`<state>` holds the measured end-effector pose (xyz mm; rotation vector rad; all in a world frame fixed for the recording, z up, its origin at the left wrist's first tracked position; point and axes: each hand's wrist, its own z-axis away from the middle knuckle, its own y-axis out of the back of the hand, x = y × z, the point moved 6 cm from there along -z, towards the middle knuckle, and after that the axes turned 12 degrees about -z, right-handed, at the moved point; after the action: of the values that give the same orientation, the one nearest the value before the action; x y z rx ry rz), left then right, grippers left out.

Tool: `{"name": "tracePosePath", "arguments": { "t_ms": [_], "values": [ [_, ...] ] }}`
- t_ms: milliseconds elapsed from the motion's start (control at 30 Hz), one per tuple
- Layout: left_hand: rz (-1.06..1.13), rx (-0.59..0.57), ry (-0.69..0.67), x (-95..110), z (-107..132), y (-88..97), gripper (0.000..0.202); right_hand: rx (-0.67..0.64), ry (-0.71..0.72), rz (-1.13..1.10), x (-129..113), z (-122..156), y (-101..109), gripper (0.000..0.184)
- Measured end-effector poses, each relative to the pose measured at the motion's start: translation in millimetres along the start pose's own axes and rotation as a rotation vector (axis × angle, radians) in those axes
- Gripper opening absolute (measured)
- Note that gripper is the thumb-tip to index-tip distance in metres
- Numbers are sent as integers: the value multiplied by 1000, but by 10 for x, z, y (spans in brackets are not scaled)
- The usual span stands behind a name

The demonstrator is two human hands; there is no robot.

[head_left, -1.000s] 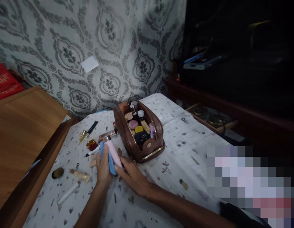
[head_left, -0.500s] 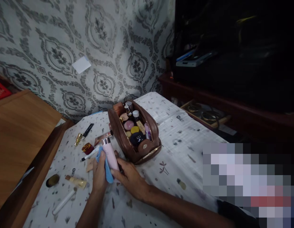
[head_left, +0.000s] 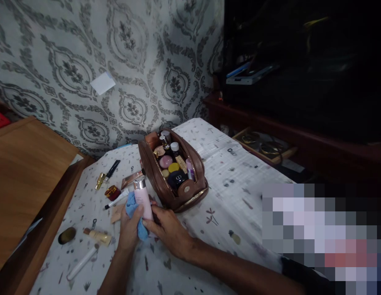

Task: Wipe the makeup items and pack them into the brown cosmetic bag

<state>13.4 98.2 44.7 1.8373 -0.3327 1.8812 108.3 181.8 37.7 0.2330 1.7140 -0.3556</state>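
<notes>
A pink bottle with a silver cap (head_left: 142, 200) stands nearly upright between my two hands. My left hand (head_left: 129, 227) is closed on a blue cloth (head_left: 143, 233) and presses it against the bottle's left side. Fingers of my right hand (head_left: 168, 229) grip the bottle near its lower end. Just beyond the hands, a brown toiletry bag (head_left: 150, 174) lies unzipped, packed with several jars, bottles and compacts. Close to my left hand are a white tube with a black end (head_left: 115, 199), a beige flat piece (head_left: 116, 214) and a dark red jar with a gold lid (head_left: 112, 192).
On the patterned cloth (head_left: 221, 213) lie a beige tube (head_left: 99, 236), a white stick (head_left: 82, 262), a dark oval item (head_left: 67, 235), a gold tube (head_left: 100, 180) and a black tube (head_left: 112, 169). A wooden panel (head_left: 27, 164) borders the left. A blurred patch covers the lower right.
The pink bottle has turned more upright and its printed face shows more toward me. The blue cloth is bunched higher around its left side. The view has shifted slightly.
</notes>
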Motion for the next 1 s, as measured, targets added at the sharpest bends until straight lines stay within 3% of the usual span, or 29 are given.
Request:
{"name": "tracePosePath", "arguments": {
  "t_ms": [267,433,567,667,867,1000],
  "values": [
    [18,123,44,17,23,61,60,-51,63,-252,8,-21,-47,44],
    [211,-59,176,60,64,-23,62,-258,-196,-596,152,-8,-253,66],
    [274,-84,121,167,78,-64,50,-279,-259,-646,218,0,-306,70],
    [231,-2,54,180,38,-36,50,-210,-244,-611,250,3,-278,64],
    [76,289,-24,116,-38,174,53,-88,-140,-482,221,53,-203,63],
    [68,354,-68,133,-44,250,56,-165,-163,-490,203,84,-243,50]
  ]
}}
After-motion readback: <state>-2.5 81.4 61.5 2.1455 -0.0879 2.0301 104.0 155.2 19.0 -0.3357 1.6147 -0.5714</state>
